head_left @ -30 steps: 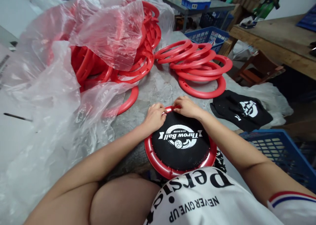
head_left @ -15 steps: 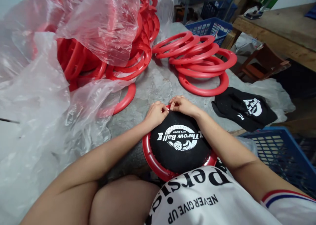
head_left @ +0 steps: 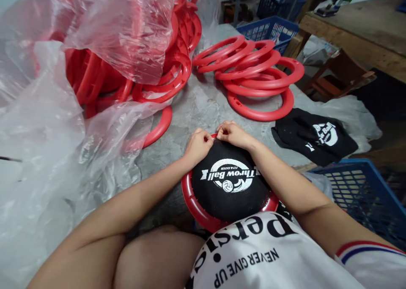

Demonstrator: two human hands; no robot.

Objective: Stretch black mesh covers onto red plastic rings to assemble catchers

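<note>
A red plastic ring point(head_left: 192, 201) lies at the near edge of the grey table, against my body. Black mesh fabric point(head_left: 228, 183) with a white "Throw Ball" print is stretched over it. My left hand point(head_left: 197, 144) and my right hand point(head_left: 231, 134) meet at the ring's far edge. Both pinch the mesh hem there, fingers curled tight, knuckles nearly touching.
Loose red rings point(head_left: 258, 75) are stacked at the table's far right. A big clear plastic bag point(head_left: 63, 90) full of more rings fills the left. A spare black mesh piece point(head_left: 312, 137) lies to the right. A blue crate point(head_left: 358, 196) sits at my right, and a wooden bench point(head_left: 355, 35) stands beyond it.
Both hands stay pinched at the ring's far edge; they have drawn closer together and the mesh now covers more of the far rim. The view has tipped down slightly.
</note>
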